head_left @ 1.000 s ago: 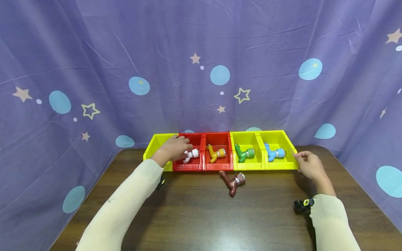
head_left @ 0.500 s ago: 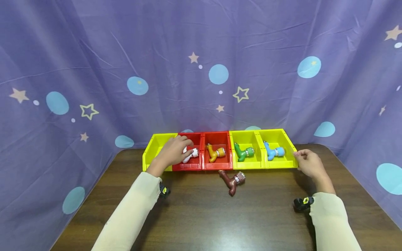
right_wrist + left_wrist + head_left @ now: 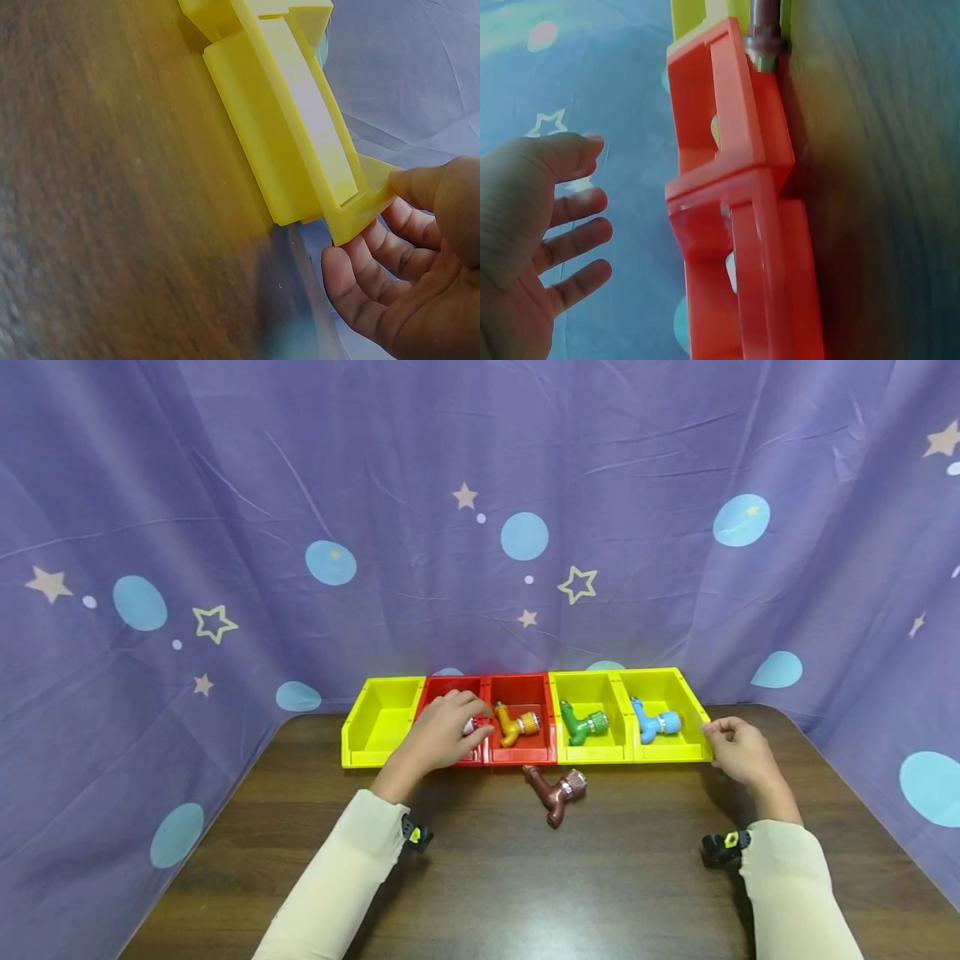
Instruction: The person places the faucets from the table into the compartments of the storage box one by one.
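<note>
My left hand (image 3: 447,728) hovers over the left red bin (image 3: 750,300), fingers loosely bent and holding nothing, as the left wrist view shows. Under it the white tap is mostly hidden; only its ribbed knob (image 3: 470,725) peeks out. On the far right, my right hand (image 3: 742,750) pinches the side edge of the end yellow bin (image 3: 341,217) between thumb and fingers. That bin contains a blue tap (image 3: 655,722). A green tap (image 3: 583,724) lies in the neighbouring yellow bin, and a yellow tap (image 3: 517,725) in the other red bin (image 3: 522,687).
A brown tap (image 3: 555,793) lies on the wooden table (image 3: 570,877) in front of the bins. Another yellow bin (image 3: 384,722) ends the row at the left. Behind the row hangs a purple curtain (image 3: 420,585) with stars and dots.
My left hand has moved right and slightly nearer, away from the left yellow bin, and now covers most of the white tap. My right hand stays at the bin edge.
</note>
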`<state>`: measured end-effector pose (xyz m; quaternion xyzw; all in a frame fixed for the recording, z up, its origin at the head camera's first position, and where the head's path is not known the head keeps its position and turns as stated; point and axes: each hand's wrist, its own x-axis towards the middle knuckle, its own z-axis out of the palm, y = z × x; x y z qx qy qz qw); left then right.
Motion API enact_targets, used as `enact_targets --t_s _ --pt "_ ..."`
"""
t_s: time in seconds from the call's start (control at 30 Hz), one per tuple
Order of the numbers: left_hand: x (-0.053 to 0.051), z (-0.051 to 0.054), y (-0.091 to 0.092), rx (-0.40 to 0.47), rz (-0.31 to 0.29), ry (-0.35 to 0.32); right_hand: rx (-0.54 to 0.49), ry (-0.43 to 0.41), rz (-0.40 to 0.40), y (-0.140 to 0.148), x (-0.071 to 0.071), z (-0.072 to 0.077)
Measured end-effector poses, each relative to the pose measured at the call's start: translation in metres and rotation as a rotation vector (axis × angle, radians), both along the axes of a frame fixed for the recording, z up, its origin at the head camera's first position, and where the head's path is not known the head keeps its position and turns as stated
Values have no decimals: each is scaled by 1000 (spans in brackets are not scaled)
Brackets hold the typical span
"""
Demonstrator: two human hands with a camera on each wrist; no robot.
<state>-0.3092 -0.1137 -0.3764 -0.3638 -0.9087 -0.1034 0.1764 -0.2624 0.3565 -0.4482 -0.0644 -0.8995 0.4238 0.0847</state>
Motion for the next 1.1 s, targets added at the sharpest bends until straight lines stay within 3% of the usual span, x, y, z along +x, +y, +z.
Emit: enact_targets --t_s 0.33,0.63,1.1 --pt "11 -8 16 -36 -59 -70 5 -16 -17 -2 -1 1" --pt "18 -17 31 -101 -193 -24 -1 -29 -24 -1 -1 1" --pt "32 -30 58 -208 -295 -110 -8 -7 -4 -1 0 1"
